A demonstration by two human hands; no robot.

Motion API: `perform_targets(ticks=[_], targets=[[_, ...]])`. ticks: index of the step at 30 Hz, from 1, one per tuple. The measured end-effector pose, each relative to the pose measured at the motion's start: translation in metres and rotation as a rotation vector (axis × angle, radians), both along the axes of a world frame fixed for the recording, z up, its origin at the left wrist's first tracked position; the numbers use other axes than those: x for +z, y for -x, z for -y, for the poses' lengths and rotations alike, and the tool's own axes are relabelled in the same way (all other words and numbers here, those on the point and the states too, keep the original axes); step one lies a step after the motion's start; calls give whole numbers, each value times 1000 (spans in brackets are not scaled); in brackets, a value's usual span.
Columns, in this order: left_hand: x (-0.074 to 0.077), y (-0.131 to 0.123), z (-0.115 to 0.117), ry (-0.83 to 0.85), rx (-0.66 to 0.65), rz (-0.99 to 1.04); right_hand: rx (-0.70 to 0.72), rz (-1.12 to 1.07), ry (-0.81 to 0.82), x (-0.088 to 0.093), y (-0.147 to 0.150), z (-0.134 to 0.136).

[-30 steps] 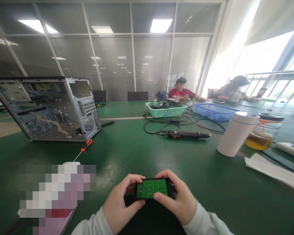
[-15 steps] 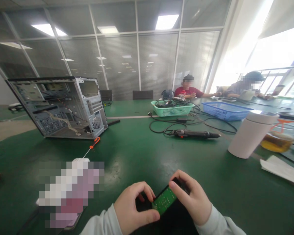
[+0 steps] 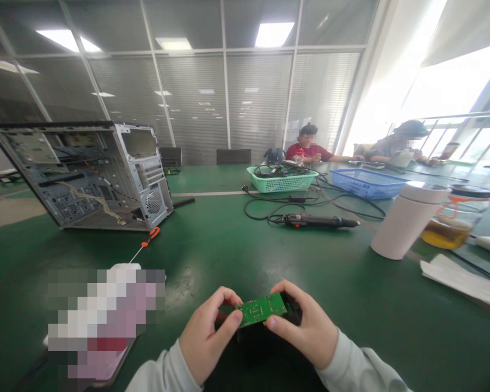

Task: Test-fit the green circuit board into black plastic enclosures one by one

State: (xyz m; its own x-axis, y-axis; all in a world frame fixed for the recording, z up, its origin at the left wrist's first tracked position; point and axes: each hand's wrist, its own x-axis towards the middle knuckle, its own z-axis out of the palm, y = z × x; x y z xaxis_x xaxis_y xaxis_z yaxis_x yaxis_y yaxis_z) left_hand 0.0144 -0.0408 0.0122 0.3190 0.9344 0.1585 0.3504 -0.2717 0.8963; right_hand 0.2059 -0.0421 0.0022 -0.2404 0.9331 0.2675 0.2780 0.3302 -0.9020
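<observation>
Between my two hands is a small green circuit board (image 3: 262, 310) with light solder points facing up. Dark parts show under and beside it, though their shape is mostly hidden. My left hand (image 3: 210, 332) grips the board's left end, thumb on the front edge and fingers behind. At the other end my right hand (image 3: 306, 329) pinches it, its thumb under the front edge and its fingers around a dark part. Both hands are low over the near side of the green table (image 3: 212, 256).
An opened computer case (image 3: 134, 179) stands at left, an orange-handled tool (image 3: 151, 238) and a blurred phone-like item (image 3: 106, 326) before it. Behind lie an electric screwdriver (image 3: 316, 221), a green basket (image 3: 283, 183) of cables and a blue basket (image 3: 363, 188). A white tumbler (image 3: 406, 220) stands right; two people sit beyond.
The circuit board has turned from a steep slant to nearly level, its face more visible. My right thumb has slid from its top to its front edge. The view has shifted slightly.
</observation>
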Motion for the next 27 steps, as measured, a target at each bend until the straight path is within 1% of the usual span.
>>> perform_targets(ticks=[2,4,6,8,10,12,13,15,17,19,21,23,24,25,27], targets=[[1,3,-3,37,83,95,40,9,12,3,0,1],[1,5,-8,145,199,230,70,9,21,5,0,2],[0,6,-13,354,290,383,86,-10,32,4,-1,2],[-1,7,-17,557,332,543,94,-40,44,-1,-1,1],[-3,9,-20,679,315,687,125,-66,61,-7,-1,-1],[-4,13,-22,747,242,810,182,-69,90,-10,-2,-2],[-5,15,-22,774,213,856,213,-53,106,-10,-2,-2],[-5,19,-22,812,194,914,237,30,101,-7,-2,0],[-5,21,-22,833,218,950,205,170,35,-1,-2,3],[-4,22,-23,849,258,975,137,277,-19,4,-1,4],[-2,22,-24,856,312,986,73,245,12,7,-1,3],[2,20,-25,856,357,986,27,57,146,6,-1,-1],[4,19,-25,858,373,984,25,-79,266,5,-2,-4],[7,17,-25,861,389,978,46,-223,422,4,-3,-7],[11,14,-25,865,429,952,150,-494,763,1,-4,-12]])
